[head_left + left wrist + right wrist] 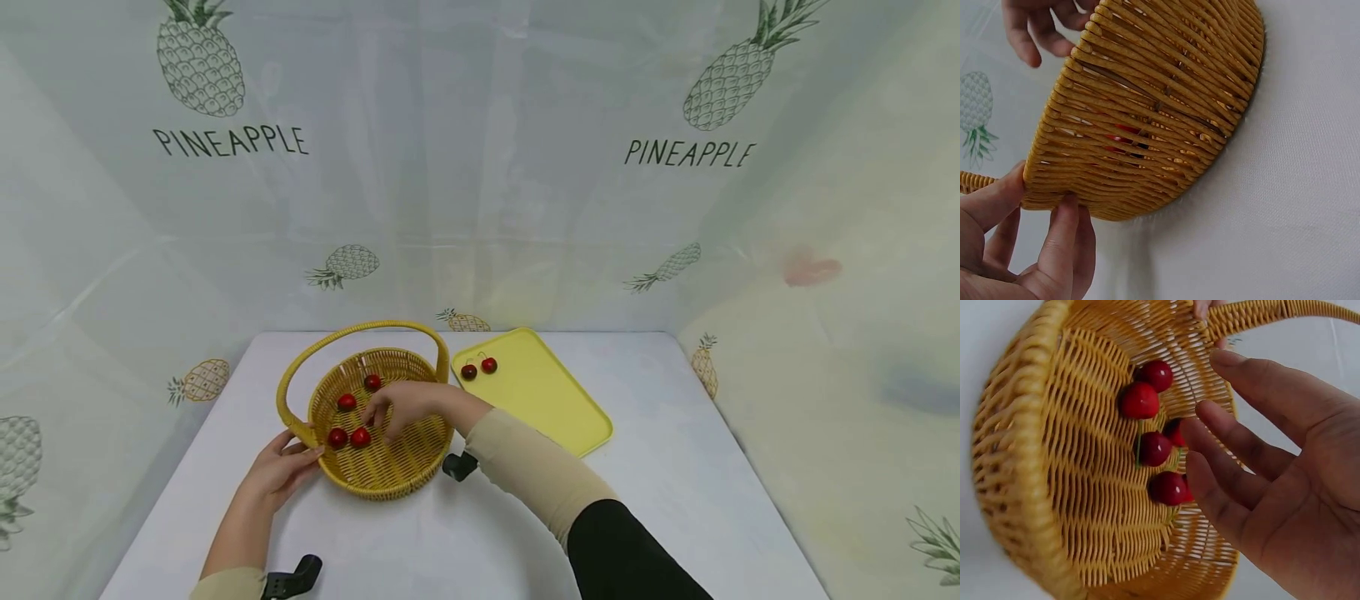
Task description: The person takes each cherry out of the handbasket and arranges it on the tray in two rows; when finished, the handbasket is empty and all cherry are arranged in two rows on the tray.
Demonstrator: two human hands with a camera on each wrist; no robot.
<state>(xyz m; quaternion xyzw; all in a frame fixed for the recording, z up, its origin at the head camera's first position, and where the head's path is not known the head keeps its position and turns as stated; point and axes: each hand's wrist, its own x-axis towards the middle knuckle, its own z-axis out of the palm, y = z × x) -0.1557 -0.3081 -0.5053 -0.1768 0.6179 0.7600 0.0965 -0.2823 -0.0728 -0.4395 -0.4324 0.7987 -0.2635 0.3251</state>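
A round yellow wicker basket [378,492] with a tall arched handle [360,330] stands on the left part of the table. My left hand [281,471] grips its rim near the handle's left foot, thumb on one side and fingers against the woven wall [1147,106]. Inside lie several dark red cherries [1140,400], some with green stems. Over the basket's interior reaches my right hand [408,406], its fingers loosely bent and the thumb apart. The right wrist view shows nothing between thumb and fingers; the fingertips overlap some cherries there, and contact is unclear.
Right of the basket lies a yellow rectangular tray [547,387], with two cherries [489,365] at its far left corner. The table [675,500] is covered in white. A curtain printed with pineapples [201,67] hangs behind and along the sides.
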